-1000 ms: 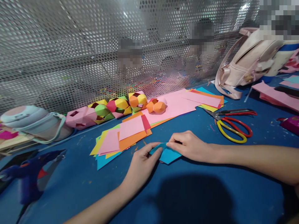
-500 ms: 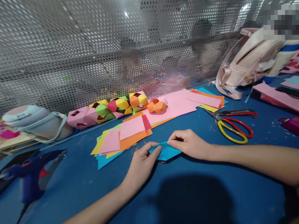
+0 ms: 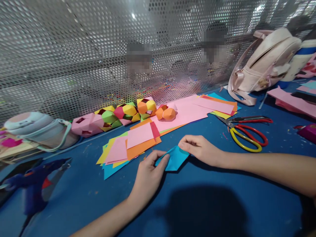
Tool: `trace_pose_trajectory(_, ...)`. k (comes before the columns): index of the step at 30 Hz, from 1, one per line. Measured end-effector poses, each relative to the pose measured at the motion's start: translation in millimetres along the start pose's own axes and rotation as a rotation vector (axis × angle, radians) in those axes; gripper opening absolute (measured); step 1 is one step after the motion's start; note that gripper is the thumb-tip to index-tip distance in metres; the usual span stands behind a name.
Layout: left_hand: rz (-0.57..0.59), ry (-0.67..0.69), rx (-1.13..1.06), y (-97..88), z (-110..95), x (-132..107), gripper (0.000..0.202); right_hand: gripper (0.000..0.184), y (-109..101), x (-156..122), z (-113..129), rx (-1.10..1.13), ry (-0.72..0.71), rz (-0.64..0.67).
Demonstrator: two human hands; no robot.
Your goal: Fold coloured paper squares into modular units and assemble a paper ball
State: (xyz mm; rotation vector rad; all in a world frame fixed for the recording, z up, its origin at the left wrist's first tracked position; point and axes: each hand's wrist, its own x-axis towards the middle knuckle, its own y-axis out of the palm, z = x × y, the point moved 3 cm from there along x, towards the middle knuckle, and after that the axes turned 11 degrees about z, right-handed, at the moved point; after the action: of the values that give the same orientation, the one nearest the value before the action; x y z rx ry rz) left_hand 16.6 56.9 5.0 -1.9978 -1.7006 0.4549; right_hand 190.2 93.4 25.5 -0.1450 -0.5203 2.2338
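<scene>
A folded piece of blue paper [image 3: 175, 160] is held up between both hands over the blue table [image 3: 118, 200]. My left hand [image 3: 154, 169] pinches its left end, thumb on top and fingers behind. At the upper right corner my right hand [image 3: 197, 147] grips it between thumb and curled fingers. The paper shows a crease and a pointed left end. Beyond the hands lies a spread of coloured paper squares [image 3: 140, 135] in pink, orange, yellow and blue.
Along the perforated metal screen [image 3: 74, 65] stand several folded paper balls [image 3: 125, 113]. To the right lie scissors [image 3: 247, 131] with red and yellow handles, and behind them a pink backpack [image 3: 264, 65]. A blue glue gun [image 3: 34, 187] and a round pouch [image 3: 41, 130] are at left.
The right hand has lifted the paper's upper right corner slightly, so the blue paper is tilted and shows more of its face. The left hand has barely moved.
</scene>
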Motion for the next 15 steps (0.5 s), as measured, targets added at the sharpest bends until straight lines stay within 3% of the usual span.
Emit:
trace_pose_trajectory(6, 0.020, -0.030, -0.075, 2.6, 0.5, 0.8, 0.019, 0.007, 7.4, -1.6, -4.3, -0.128, 0.023, -0.069)
trace_pose_trajectory(11, 0.078, 0.027, -0.113, 8.8, -0.9, 0.3, 0.011, 0.006, 4.7, -2.7, 2.2, -0.274, -0.227, -0.212)
trace_pose_trajectory(15, 0.093, 0.003, -0.136, 11.3, -0.6, -0.5, 0.012, 0.008, 8.6, -6.1, 5.6, -0.273, -0.313, -0.209)
